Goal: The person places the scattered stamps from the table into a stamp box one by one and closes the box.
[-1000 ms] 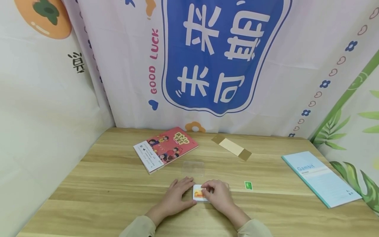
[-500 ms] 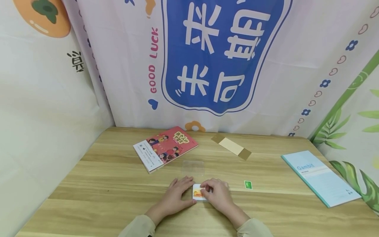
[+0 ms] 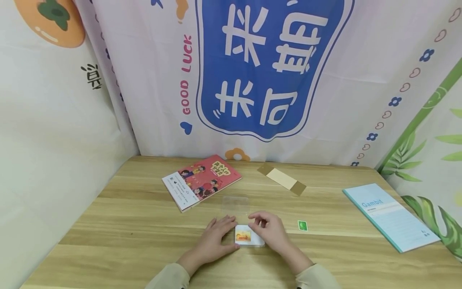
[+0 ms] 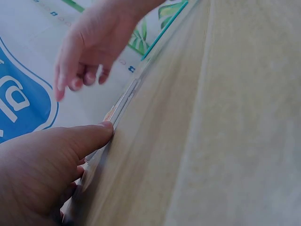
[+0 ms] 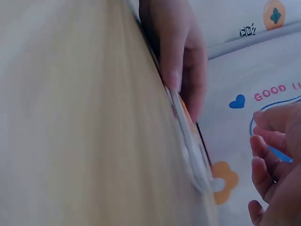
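A flat white card in a shallow clear plastic case (image 3: pixel 257 240) lies on the table in front of me, bearing a small yellow-orange picture like a stamp (image 3: pixel 243 236) on its left half. My left hand (image 3: pixel 215 237) holds the case at its left end, thumb at the near corner and fingers at the far one. In the left wrist view that thumb touches the case's edge (image 4: pixel 123 101). Just above the right end hovers my right hand (image 3: pixel 271 232), fingers loosely bent, with nothing visible between thumb and index finger.
Behind the case lies a clear plastic piece (image 3: pixel 235 205); to the right, a small green stamp-like piece (image 3: pixel 302 226). A red book (image 3: pixel 207 176), a beige strip with brown ends (image 3: pixel 282 179) and a light-blue notebook (image 3: pixel 391 220) surround them. A printed cloth (image 3: pixel 159 88) hangs behind the table.
My right hand has lifted off the yellow-orange picture and moved slightly right and away from me, uncovering the card's right half. The left hand has stayed in place.
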A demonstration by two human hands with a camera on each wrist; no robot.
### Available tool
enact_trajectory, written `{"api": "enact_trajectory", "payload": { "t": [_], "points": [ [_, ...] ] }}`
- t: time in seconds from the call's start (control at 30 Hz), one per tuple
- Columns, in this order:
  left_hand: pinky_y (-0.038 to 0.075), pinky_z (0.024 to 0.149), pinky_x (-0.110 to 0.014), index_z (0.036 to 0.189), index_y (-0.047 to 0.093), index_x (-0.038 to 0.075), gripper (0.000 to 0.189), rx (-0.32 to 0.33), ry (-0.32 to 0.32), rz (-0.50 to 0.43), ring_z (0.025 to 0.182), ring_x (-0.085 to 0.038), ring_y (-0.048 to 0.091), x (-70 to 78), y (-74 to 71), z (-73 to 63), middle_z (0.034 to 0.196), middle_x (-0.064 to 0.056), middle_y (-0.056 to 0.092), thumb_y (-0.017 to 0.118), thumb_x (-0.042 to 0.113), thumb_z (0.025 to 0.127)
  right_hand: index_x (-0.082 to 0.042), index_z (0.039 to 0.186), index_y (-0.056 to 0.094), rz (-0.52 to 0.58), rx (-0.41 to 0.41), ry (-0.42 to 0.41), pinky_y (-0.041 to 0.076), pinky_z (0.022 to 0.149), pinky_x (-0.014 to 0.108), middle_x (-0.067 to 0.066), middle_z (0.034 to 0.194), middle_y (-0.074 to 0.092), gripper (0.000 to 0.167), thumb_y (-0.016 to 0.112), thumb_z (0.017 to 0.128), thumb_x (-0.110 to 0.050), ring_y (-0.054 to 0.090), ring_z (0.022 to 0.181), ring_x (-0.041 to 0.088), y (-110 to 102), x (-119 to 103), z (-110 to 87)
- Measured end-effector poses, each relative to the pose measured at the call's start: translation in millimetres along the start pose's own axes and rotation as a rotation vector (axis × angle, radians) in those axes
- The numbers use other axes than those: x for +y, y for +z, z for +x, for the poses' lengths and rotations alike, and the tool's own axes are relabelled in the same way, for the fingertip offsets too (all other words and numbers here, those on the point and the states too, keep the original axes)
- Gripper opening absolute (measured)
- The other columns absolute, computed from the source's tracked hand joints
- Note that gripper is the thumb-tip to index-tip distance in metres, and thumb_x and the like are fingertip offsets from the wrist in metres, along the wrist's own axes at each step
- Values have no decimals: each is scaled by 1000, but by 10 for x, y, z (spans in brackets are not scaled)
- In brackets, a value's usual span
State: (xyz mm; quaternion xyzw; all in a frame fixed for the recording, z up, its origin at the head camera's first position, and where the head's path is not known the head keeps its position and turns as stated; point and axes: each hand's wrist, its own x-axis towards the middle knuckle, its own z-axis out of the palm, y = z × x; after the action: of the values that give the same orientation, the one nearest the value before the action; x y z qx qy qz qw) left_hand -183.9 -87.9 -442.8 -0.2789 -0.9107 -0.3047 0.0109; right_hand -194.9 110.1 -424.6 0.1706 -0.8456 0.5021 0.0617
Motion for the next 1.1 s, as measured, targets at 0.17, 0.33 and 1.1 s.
{"api": "enact_trajectory", "payload": {
  "t": [0.17,0.33,1.1],
  "points": [
    [10,100,-48,123,47,8,61,-10,-11,-1,121,-26,30,-3,16,0,131,-8,38,60,45,76,-4,91,64,19,41,28,42,60,25,-4,69,53,19,67,73,-10,48,66,14,-272,-90,1],
    [9,100,-47,123,47,8,61,-19,-21,-1,122,-25,29,-1,23,-2,131,-7,38,60,44,76,-7,94,64,-13,71,-13,44,63,28,-3,74,56,22,68,73,-12,51,70,14,-640,-49,-52],
    [10,100,-48,123,47,9,61,-13,-20,8,121,-25,29,-9,16,3,131,-7,38,61,44,76,1,90,63,-81,130,109,43,56,21,3,78,59,19,66,75,-10,51,67,11,-1212,844,-324]
  ]
}}
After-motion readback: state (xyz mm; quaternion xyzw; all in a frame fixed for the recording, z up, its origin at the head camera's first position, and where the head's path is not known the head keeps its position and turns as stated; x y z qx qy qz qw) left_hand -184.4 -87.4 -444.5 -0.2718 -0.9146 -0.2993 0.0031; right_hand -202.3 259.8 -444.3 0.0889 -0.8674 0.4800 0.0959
